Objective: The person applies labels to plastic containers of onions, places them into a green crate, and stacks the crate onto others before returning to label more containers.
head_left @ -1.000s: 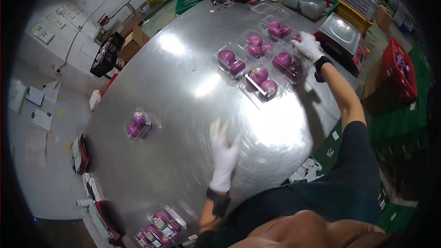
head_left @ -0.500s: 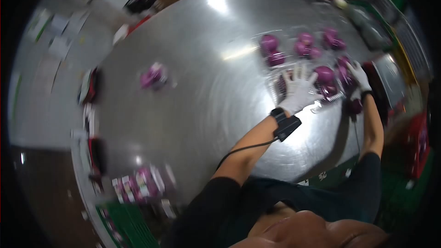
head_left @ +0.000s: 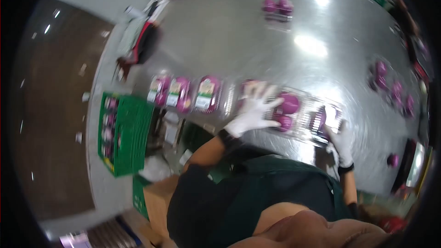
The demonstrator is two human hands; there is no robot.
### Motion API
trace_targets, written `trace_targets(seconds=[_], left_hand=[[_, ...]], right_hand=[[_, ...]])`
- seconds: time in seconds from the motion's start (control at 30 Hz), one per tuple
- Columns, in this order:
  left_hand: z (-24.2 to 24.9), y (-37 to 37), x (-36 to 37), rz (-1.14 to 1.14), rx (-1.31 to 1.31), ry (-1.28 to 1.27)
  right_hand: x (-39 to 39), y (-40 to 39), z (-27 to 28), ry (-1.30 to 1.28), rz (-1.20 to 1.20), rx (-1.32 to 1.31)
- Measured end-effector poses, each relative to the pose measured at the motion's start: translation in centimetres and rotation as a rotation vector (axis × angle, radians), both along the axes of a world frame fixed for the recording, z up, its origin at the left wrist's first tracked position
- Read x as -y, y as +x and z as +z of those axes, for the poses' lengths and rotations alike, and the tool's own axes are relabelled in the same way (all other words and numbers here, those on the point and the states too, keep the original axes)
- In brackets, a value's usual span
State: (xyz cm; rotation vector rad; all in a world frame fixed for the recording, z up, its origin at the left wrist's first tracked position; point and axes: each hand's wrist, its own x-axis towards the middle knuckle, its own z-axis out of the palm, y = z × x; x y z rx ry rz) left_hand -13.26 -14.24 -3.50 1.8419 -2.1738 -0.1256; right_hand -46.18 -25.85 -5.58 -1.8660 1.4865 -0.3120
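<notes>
My gloved left hand [head_left: 252, 112] lies with fingers spread over a clear plastic clamshell holding purple round produce [head_left: 289, 104], partly covering it. At the right end of the row, my gloved right hand [head_left: 341, 140] touches the edge of another clear clamshell [head_left: 326, 119] with dark purple contents; its thumb and fingers are apart around the corner. Left of my left hand stand labelled packs of the same produce, the nearest one [head_left: 208, 94] upright on the metal table [head_left: 220, 27].
A green crate [head_left: 126, 133] with packs inside stands at the lower left. One open pack [head_left: 278, 9] sits at the far side, and more packs [head_left: 396, 89] lie at the right. A loose purple piece [head_left: 392, 160] is near the right edge. A cardboard box [head_left: 160, 202] is below.
The view has swung left. Both hands have moved with the clamshells along the table toward the labelled packs, leaving other packs behind at the right.
</notes>
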Motion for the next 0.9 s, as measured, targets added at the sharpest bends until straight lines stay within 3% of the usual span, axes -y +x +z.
trace_targets(seconds=[0.1, 0.13, 0.17, 0.2, 0.23, 0.27, 0.33, 0.4, 0.47, 0.53, 0.57, 0.63, 0.67, 0.8, 0.9], left_hand=[[0.2, 3.5, -3.1, 0.032, -0.005, 0.003], [0.6, 3.8, -3.5, 0.036, -0.002, 0.058], [1.6, 4.1, -3.3, 0.024, -0.035, 0.112], [1.9, 5.0, -2.9, -0.033, -0.154, 0.109], [3.5, 5.8, -1.7, -0.031, -0.306, 0.123], [7.3, 5.5, -0.5, -0.011, -0.24, 0.038], [14.3, 4.1, 2.6, 0.151, -0.128, -0.157], [16.6, 4.9, 7.4, 0.194, -0.153, -0.398], [18.1, 3.3, 13.7, 0.225, -0.012, -0.494], [16.6, 3.2, 21.5, 0.225, 0.032, -0.507], [15.9, 2.1, 24.8, 0.253, 0.07, -0.475], [11.6, 4.2, 32.0, 0.311, 0.119, -0.437], [8.7, 5.5, 35.2, 0.442, 0.143, -0.386], [4.9, 3.8, 42.3, 0.774, 0.115, -0.113], [2.0, 3.3, 45.5, 0.913, 0.256, -0.029]], right_hand=[[-2.0, 4.7, 1.5, 0.01, 0.056, 0.019], [-1.0, 4.7, 3.1, 0.144, 0.15, -0.096], [0.5, 3.3, 1.9, 0.139, 0.3, -0.247], [2.4, 0.9, 0.1, 0.07, 0.375, -0.134], [4.8, -1.1, -0.3, -0.015, 0.381, -0.156], [7.7, -3.6, 0.8, -0.092, 0.357, -0.258], [13.5, -9.2, 3.7, -0.213, 0.082, -0.296], [19.7, -15.8, 3.6, -0.465, -0.191, -0.264], [25.9, -23.0, 2.7, -0.464, -0.327, -0.282], [30.5, -28.6, 1.5, -0.417, -0.434, -0.34], [32.7, -31.3, -0.2, -0.497, -0.449, -0.245], [36.3, -34.8, -1.2, -0.434, -0.49, -0.405], [39.6, -37.7, -4.1, -0.469, -0.565, -0.486], [45.3, -41.5, -5.9, -0.331, -0.726, -0.687], [50.6, -47.1, -13.1, 0.171, -0.472, 0.427]])
